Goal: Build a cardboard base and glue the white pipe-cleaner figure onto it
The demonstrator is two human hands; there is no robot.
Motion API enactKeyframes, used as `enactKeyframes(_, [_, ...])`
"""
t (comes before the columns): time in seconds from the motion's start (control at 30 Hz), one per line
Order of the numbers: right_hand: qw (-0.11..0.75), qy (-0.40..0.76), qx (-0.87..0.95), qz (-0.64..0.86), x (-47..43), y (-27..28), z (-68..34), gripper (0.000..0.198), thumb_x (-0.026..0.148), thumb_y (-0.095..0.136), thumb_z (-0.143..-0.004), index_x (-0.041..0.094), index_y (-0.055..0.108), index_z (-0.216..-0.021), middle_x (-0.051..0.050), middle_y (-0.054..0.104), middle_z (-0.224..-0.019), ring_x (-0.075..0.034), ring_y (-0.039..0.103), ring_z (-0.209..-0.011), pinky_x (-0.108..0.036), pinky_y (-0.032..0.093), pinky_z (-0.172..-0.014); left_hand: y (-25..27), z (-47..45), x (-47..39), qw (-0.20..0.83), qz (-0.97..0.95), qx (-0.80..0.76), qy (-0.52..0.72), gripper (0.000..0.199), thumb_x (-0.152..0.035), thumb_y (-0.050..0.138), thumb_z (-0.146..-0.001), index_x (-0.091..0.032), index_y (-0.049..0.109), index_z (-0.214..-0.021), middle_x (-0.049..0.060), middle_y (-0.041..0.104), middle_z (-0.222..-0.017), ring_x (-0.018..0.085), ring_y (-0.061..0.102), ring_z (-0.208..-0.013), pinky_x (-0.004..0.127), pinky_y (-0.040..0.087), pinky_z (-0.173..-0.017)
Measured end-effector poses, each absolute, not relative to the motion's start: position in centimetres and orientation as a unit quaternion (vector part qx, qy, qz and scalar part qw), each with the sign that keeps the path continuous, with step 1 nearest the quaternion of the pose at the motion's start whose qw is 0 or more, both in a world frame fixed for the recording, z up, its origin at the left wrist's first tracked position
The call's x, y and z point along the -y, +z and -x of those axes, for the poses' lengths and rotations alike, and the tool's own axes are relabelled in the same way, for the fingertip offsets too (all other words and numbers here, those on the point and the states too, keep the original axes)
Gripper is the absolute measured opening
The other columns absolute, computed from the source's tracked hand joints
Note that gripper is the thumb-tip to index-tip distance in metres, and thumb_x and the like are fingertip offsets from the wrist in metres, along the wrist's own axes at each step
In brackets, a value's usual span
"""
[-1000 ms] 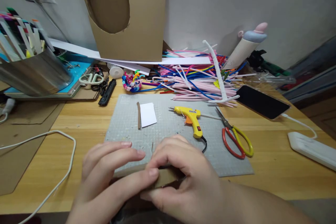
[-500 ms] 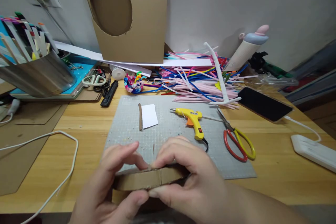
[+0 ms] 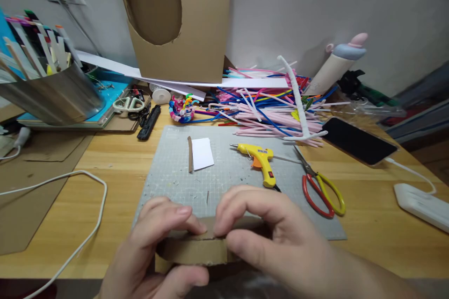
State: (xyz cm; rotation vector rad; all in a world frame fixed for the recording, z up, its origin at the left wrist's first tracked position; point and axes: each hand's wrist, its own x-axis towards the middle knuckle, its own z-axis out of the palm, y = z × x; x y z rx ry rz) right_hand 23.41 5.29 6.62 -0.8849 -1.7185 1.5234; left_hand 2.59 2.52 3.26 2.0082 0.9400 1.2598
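Note:
Between both hands, at the front edge of the table, is a cardboard piece (image 3: 196, 250) with a curved side strip and a flat top. My left hand (image 3: 154, 247) grips its left part, thumb below and fingers on top. My right hand (image 3: 270, 233) holds the right part, with the thumb on the side strip and fingertips on the top edge. Beyond the hands, a yellow glue gun (image 3: 262, 161) lies on the grey cutting mat (image 3: 175, 168). A white paper piece (image 3: 202, 154) and a narrow cardboard strip (image 3: 190, 154) lie there too.
Scissors (image 3: 319, 187) with red and yellow handles lie at the mat's right edge. Behind are pipe cleaners (image 3: 256, 114), a phone (image 3: 359, 140) and a cardboard panel (image 3: 203, 23) with a round hole. A metal pen holder (image 3: 59, 98) stands left; a white cable (image 3: 101, 196) crosses the table.
The cardboard piece has tipped so more of its flat top shows. My right thumb has moved from its lower edge up onto the side strip. The view has shifted slightly.

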Motion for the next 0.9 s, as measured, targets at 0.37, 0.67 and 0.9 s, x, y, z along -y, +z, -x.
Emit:
enactKeyframes(0.37, [0.184,0.254,0.886,0.342,-5.9,10.6,-24.9,0.019,0.012,0.054,-0.085,0.02,0.05,-0.068,-0.002,0.058,-0.072,-0.013,0.05,-0.062,-0.025,0.036,-0.053,4.2,-4.3,-3.3,0.266,-0.797,-0.333,0.428,0.04,-0.033,0.06,-0.088,-0.021,0.046,-0.123,0.003,0.066,-0.088,0.017,0.061,-0.081,0.033,0.048,-0.074])
enactKeyframes(0.67, [0.316,0.508,0.675,0.432,-5.2,6.7,-26.2,0.027,0.032,0.032,-0.1,0.021,0.043,-0.078,0.001,0.048,-0.073,-0.013,0.047,-0.067,-0.027,0.039,-0.063,3.6,-4.4,-3.7,0.239,-0.803,-0.342,0.425,0.037,-0.03,0.06,-0.089,-0.017,0.047,-0.121,0.002,0.064,-0.091,0.014,0.058,-0.085,0.028,0.046,-0.077])
enactKeyframes(0.9, [0.436,0.677,0.449,0.387,-6.8,4.2,-26.2,0.041,0.042,0.042,-0.095,0.02,0.032,-0.062,0.006,0.027,-0.061,-0.008,0.023,-0.048,-0.021,0.021,-0.042,3.3,-4.2,-3.7,0.244,-0.784,-0.349,0.452,0.037,-0.023,0.062,-0.086,-0.018,0.047,-0.12,0.003,0.064,-0.092,0.016,0.056,-0.089,0.029,0.046,-0.08])
